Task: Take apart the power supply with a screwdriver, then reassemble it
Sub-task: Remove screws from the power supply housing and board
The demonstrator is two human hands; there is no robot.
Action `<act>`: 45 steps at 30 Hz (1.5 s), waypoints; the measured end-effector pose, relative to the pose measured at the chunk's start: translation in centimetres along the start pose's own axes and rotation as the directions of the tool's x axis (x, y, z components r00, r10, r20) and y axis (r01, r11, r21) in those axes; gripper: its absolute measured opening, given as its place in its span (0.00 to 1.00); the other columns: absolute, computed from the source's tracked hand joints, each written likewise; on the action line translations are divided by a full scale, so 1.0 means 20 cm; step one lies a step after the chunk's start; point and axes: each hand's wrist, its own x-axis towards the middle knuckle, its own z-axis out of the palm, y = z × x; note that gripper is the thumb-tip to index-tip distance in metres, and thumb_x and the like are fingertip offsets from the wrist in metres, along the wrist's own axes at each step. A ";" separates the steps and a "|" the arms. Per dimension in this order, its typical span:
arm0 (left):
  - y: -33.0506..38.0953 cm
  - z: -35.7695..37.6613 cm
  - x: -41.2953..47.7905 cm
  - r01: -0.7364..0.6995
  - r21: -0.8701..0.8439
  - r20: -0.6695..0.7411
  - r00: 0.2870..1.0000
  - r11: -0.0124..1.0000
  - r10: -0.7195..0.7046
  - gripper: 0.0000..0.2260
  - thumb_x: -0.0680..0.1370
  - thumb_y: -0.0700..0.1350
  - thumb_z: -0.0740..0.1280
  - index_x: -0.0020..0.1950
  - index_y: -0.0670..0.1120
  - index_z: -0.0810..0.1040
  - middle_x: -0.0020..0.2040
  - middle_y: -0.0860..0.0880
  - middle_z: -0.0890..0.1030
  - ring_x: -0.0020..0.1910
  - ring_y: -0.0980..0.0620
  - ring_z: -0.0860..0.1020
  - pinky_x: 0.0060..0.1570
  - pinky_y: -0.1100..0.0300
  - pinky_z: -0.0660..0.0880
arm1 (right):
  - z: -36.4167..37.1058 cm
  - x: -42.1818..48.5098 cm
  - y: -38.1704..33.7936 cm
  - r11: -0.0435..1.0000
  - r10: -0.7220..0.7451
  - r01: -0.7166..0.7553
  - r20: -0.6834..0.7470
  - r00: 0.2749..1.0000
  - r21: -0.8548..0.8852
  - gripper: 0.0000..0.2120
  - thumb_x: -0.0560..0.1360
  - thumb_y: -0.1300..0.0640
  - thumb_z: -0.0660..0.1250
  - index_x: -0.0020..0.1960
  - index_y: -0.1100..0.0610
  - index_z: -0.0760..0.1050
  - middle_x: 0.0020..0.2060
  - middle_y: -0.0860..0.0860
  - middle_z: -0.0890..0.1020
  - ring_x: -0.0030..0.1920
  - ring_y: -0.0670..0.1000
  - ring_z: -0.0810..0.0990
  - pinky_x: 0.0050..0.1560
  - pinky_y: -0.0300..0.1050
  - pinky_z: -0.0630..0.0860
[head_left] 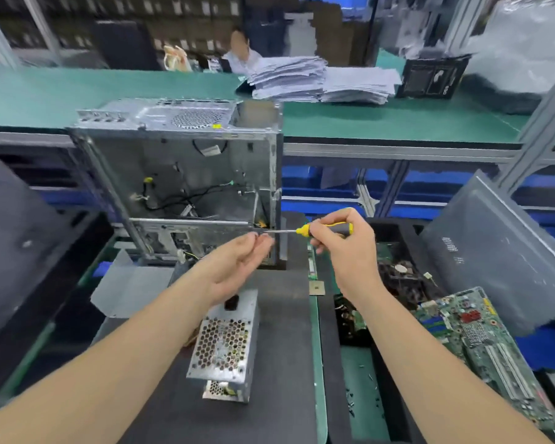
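Head: power supply [225, 344] amid bare mat [282, 354]

Tip of screwdriver [318, 230] hidden behind curled fingertips of left hand [237, 262], can't tell whether they pinch a screw or the tip itself. Left wrist [217, 285] covers far end of power supply [224, 346]; both forearms [407, 347] cut off at bottom edge, grey side panel [500, 251] cut at right edge. Background shelving [93, 24] and paper stacks [321, 81] blurred, specks [350, 402] on green mat [356, 360] too small to identify.
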 end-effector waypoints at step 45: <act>0.19 -0.28 -0.13 0.003 0.189 -0.053 0.999 0.982 0.007 0.11 0.82 0.38 0.69 0.62 0.36 0.79 0.57 0.36 0.85 0.56 0.42 0.86 0.49 0.56 0.85 | 0.28 -0.12 -0.13 0.978 -0.045 0.043 -0.001 0.999 -0.203 0.08 0.77 0.61 0.75 0.52 0.56 0.77 0.40 0.55 0.87 0.38 0.57 0.87 0.40 0.50 0.83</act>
